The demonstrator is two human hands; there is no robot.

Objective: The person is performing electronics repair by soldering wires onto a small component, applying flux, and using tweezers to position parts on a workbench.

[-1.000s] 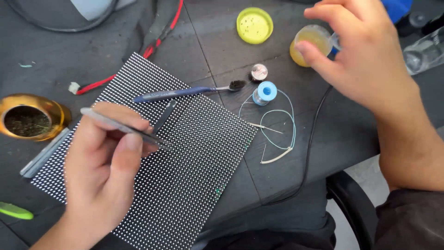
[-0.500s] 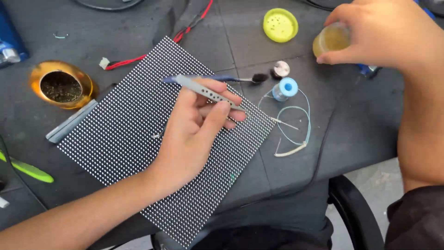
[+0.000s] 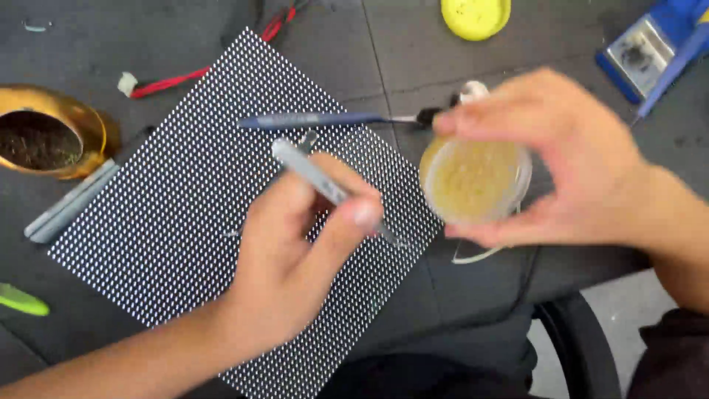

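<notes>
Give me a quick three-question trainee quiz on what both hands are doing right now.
1. True or false: the right hand holds a small open jar of yellowish paste.
2. What does the left hand grip? A) tweezers B) the brush C) the yellow lid
3. What lies under the left hand?

Key: 1 true. 2 A. 3 the dotted panel.

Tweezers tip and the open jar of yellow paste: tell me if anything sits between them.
Nothing visible does. The tweezers in the left hand point toward the jar held by the right hand, with only the dotted panel beneath.
</notes>
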